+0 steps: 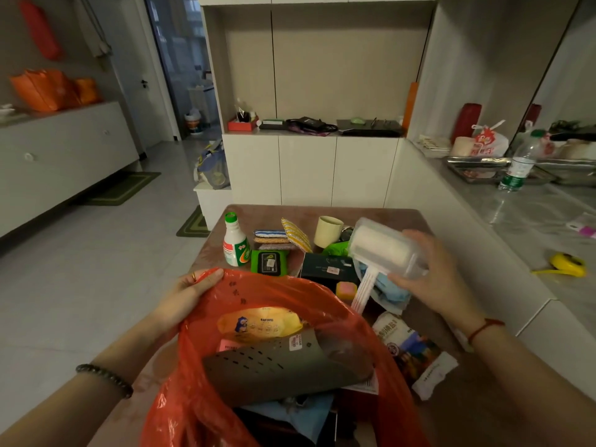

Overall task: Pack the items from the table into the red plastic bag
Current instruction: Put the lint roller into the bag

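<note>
Clock directions are read with the bag mouth as dial centre.

1. The red plastic bag (200, 398) stands nearest the viewer at the tabletop's near edge, its mouth spread wide. It is part-filled: a grey perforated sheet (277, 366) lies across the top of the load and a yellow wipes pack (258, 324) sits behind it.
2. The left hand (187, 291), at 10 o'clock, is clamped on the bag's rim, fingers curled over the plastic. Judged purpose: to keep the limp mouth open and steady for loading.
3. The right hand (432, 275), at 2 o'clock, is closed round the clear cover of a lint roller (383, 246). It is held clear of the tabletop, with the ribbed handle angled down toward the bag mouth, presumably so it goes in handle first.
4. A printed white packet (409, 346) lies at 3 o'clock, just beside the bag.
5. Farther out, from 11 to 1 o'clock, a green-capped bottle (235, 243), a green pack (269, 262), stacked sponges (271, 238), a dark box (325, 267) and a cream cup (327, 232) stand on the tabletop (403, 217), not yet packed.

Assessment: the task is roughly mid-way.
</note>
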Demonstrator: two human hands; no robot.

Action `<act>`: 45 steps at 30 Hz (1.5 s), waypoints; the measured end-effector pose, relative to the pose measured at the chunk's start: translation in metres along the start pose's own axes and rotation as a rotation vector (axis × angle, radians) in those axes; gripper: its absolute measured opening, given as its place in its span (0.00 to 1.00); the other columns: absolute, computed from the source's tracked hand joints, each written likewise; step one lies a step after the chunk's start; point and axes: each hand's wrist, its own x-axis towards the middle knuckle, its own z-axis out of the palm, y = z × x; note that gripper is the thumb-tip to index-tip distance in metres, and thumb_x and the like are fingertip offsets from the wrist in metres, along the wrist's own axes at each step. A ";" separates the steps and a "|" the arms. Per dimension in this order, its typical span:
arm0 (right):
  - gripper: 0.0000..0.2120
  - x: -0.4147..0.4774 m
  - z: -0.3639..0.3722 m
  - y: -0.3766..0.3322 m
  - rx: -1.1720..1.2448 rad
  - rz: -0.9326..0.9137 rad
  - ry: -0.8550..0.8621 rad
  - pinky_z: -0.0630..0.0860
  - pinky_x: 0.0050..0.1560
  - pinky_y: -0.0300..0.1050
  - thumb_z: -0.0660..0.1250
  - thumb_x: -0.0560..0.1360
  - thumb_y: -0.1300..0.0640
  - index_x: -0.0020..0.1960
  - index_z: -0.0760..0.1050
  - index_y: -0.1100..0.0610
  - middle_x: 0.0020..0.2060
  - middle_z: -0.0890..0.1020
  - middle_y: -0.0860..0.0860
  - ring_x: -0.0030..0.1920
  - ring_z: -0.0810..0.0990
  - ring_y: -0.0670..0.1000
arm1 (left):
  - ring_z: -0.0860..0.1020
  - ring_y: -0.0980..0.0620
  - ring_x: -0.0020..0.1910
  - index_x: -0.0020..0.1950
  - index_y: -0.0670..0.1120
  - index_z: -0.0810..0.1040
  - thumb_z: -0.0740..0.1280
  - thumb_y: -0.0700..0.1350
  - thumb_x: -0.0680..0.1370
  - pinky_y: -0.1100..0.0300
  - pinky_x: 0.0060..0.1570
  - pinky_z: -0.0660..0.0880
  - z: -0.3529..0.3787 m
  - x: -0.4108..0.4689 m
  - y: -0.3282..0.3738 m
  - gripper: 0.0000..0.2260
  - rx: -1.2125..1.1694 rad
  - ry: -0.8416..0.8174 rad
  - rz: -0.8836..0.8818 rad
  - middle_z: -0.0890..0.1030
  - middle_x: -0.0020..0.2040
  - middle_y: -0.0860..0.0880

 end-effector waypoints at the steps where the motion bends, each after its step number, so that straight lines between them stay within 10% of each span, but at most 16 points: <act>1: 0.36 0.002 -0.007 -0.006 0.036 -0.012 0.033 0.73 0.60 0.55 0.78 0.62 0.58 0.66 0.66 0.49 0.60 0.70 0.48 0.61 0.69 0.50 | 0.83 0.49 0.33 0.45 0.44 0.79 0.64 0.49 0.76 0.58 0.36 0.81 0.001 0.000 0.000 0.09 0.002 0.000 0.004 0.85 0.36 0.45; 8: 0.33 -0.009 -0.026 -0.064 0.413 0.124 0.149 0.75 0.53 0.47 0.78 0.61 0.55 0.62 0.68 0.49 0.57 0.74 0.47 0.56 0.74 0.49 | 0.81 0.49 0.34 0.45 0.44 0.78 0.66 0.49 0.75 0.56 0.41 0.80 0.006 -0.003 0.005 0.09 -0.027 0.045 0.025 0.83 0.41 0.42; 12: 0.33 -0.041 0.004 -0.091 0.688 0.257 -0.233 0.79 0.33 0.37 0.78 0.59 0.55 0.61 0.69 0.50 0.58 0.75 0.51 0.54 0.79 0.53 | 0.82 0.46 0.39 0.45 0.45 0.80 0.67 0.50 0.74 0.49 0.50 0.79 0.007 -0.005 0.009 0.09 -0.026 0.051 0.031 0.84 0.44 0.41; 15: 0.32 -0.062 0.042 -0.106 0.753 0.377 -0.511 0.82 0.44 0.48 0.78 0.58 0.56 0.59 0.71 0.47 0.57 0.75 0.50 0.55 0.78 0.53 | 0.82 0.51 0.33 0.42 0.46 0.80 0.67 0.50 0.75 0.54 0.43 0.80 0.009 -0.005 0.011 0.08 -0.031 0.043 0.036 0.84 0.37 0.46; 20: 0.30 -0.060 0.099 -0.109 0.455 0.318 -0.449 0.74 0.36 0.34 0.78 0.61 0.54 0.59 0.69 0.48 0.55 0.75 0.46 0.54 0.74 0.46 | 0.81 0.48 0.38 0.42 0.48 0.78 0.67 0.50 0.75 0.55 0.43 0.79 0.006 -0.005 0.012 0.07 -0.003 0.078 0.035 0.83 0.39 0.46; 26: 0.37 -0.057 0.139 -0.112 -0.032 0.114 -0.340 0.72 0.61 0.52 0.70 0.64 0.39 0.67 0.60 0.49 0.62 0.75 0.49 0.62 0.74 0.53 | 0.81 0.49 0.39 0.43 0.48 0.79 0.67 0.48 0.75 0.60 0.39 0.79 0.004 -0.001 0.005 0.05 0.020 0.061 0.028 0.82 0.41 0.45; 34: 0.37 -0.041 0.128 -0.098 -0.246 0.101 -0.312 0.65 0.65 0.56 0.64 0.65 0.31 0.65 0.61 0.52 0.61 0.75 0.52 0.63 0.73 0.55 | 0.82 0.54 0.31 0.47 0.44 0.80 0.67 0.47 0.75 0.63 0.32 0.80 -0.016 0.003 0.003 0.07 -0.001 0.092 0.034 0.82 0.41 0.43; 39: 0.51 -0.050 0.114 -0.080 -0.237 0.036 -0.449 0.60 0.71 0.55 0.63 0.65 0.30 0.75 0.42 0.53 0.74 0.59 0.54 0.73 0.59 0.55 | 0.83 0.52 0.34 0.51 0.43 0.80 0.66 0.47 0.76 0.61 0.34 0.81 -0.015 0.000 0.005 0.09 0.011 0.000 0.026 0.84 0.42 0.44; 45: 0.36 -0.088 0.071 -0.026 -0.641 -0.013 -0.330 0.64 0.65 0.50 0.63 0.72 0.39 0.73 0.54 0.53 0.67 0.67 0.52 0.67 0.67 0.53 | 0.83 0.46 0.43 0.55 0.45 0.77 0.67 0.52 0.74 0.58 0.38 0.79 -0.033 -0.005 0.004 0.15 0.362 -0.022 -0.102 0.83 0.49 0.43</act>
